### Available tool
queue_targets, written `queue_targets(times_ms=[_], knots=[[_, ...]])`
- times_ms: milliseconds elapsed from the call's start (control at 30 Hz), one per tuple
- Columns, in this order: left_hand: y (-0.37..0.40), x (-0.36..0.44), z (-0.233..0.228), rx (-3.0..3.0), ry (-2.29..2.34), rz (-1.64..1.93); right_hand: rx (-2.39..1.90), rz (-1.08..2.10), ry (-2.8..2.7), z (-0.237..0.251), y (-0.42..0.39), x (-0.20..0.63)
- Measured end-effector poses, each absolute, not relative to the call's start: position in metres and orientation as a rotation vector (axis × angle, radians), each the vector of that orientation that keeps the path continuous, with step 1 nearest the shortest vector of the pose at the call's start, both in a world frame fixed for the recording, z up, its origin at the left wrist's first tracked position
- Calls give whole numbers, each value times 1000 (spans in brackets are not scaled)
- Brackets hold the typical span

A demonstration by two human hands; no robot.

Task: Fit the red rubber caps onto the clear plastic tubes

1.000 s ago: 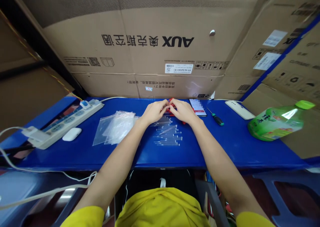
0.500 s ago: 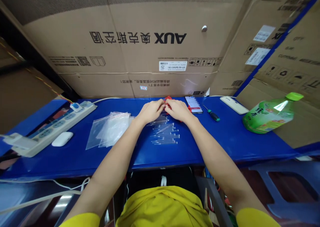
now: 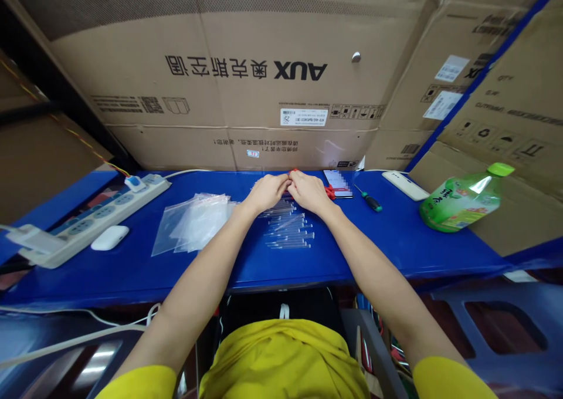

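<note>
My left hand (image 3: 267, 192) and my right hand (image 3: 307, 189) meet fingertip to fingertip over the far part of the blue table. Both have bent, pinched fingers, and what they hold is hidden behind the knuckles. Red pieces (image 3: 329, 192) show beside my right hand and just beyond the fingertips, too small to name. Below the hands, several thin clear tubes (image 3: 290, 233) with wider ends lie roughly in rows. Clear plastic zip bags (image 3: 200, 223) are piled to the left of my left forearm.
A phone (image 3: 338, 183) and a green-handled screwdriver (image 3: 372, 201) lie right of my hands. Farther right are a white rectangular device (image 3: 404, 186) and a green bottle (image 3: 461, 202). Left are a white case (image 3: 109, 238) and a power strip (image 3: 101, 214). A cardboard wall (image 3: 246, 29) backs the table (image 3: 387, 240).
The view has shifted slightly. My hands stay together at the same spot, with small finger movements. The tubes and bags lie as before.
</note>
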State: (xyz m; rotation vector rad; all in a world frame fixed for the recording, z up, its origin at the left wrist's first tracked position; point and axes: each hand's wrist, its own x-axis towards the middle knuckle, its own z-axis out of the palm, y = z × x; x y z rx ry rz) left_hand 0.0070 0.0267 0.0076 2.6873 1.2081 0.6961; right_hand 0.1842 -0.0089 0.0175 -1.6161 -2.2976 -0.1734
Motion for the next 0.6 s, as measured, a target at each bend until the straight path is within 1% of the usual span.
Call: queue_targets(times_ms=[300, 467, 600], knots=[[25, 12, 9, 2617, 1181, 779, -1606, -149, -2197, 10, -4, 184], [29, 11, 7, 2490, 1145, 893, -1455, -113, -2143, 8, -4, 190], [32, 8, 7, 2473, 1070, 870, -1375, -79, -2174, 9, -5, 196]])
